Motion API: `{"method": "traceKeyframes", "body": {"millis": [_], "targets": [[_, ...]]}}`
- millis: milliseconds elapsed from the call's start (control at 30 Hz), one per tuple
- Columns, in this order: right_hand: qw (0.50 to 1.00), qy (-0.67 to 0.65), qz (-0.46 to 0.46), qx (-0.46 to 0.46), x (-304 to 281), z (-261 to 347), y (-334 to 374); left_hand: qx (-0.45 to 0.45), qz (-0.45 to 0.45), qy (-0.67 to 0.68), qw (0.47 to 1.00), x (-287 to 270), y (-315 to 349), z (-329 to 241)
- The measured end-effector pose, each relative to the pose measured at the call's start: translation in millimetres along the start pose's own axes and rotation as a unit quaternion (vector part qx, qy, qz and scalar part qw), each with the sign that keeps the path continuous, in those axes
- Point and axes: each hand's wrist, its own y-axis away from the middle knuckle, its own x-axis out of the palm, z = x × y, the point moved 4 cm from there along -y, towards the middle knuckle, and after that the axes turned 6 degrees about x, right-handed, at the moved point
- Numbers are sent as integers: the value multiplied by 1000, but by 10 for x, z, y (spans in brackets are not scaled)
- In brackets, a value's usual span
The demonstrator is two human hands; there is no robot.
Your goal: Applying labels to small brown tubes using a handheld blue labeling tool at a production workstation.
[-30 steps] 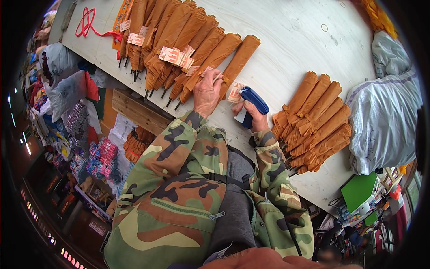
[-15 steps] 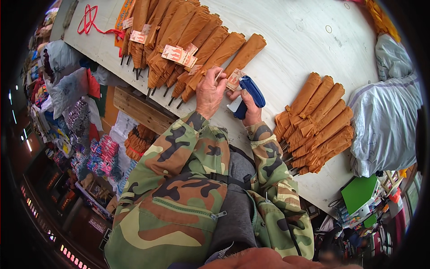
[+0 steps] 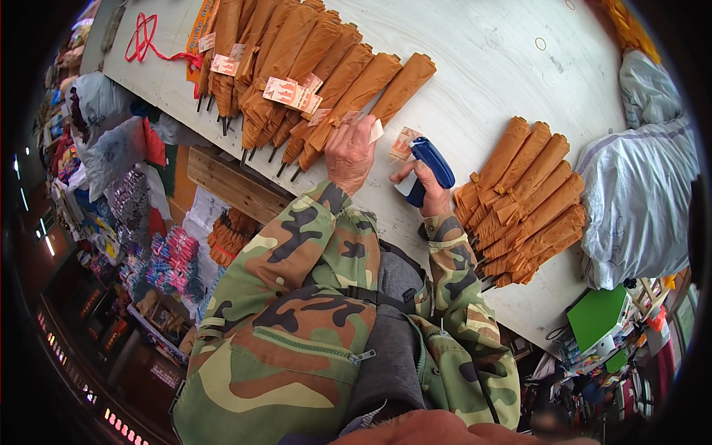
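Here the right hand (image 3: 432, 191) grips a blue stapler (image 3: 434, 161).

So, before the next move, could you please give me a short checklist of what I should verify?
1. Stapler in right hand: ok, held.
2. Small card in left hand: ok, held.
3. Staples inside the stapler: cannot tell, hidden.
4. Second card beside the stapler, whether gripped: cannot tell.
5. Left umbrellas and right umbrellas kept apart: ok, tabletop shows between.
6. Red ribbon away from both hands: ok.
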Motion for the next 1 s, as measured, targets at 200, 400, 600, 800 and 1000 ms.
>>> {"method": "traceKeyframes", "body": {"millis": [200, 400, 600, 800, 1000], "targets": [[999, -16, 31, 22, 107, -67, -27, 30, -16, 24, 999, -52, -71, 37], [999, -32, 41, 10, 36, -85, -7, 23, 34, 16, 999, -59, -2, 29], [998, -49, 30, 24, 16, -110, 3, 32, 15, -45, 998, 45, -29, -1], [998, -31, 46, 33, 48, -92, 4, -64, 69, 85, 992, -16, -120, 62], [998, -11, 54, 37, 87, -115, 75, -226, 105, 251, 935, 52, 104, 78]]}}
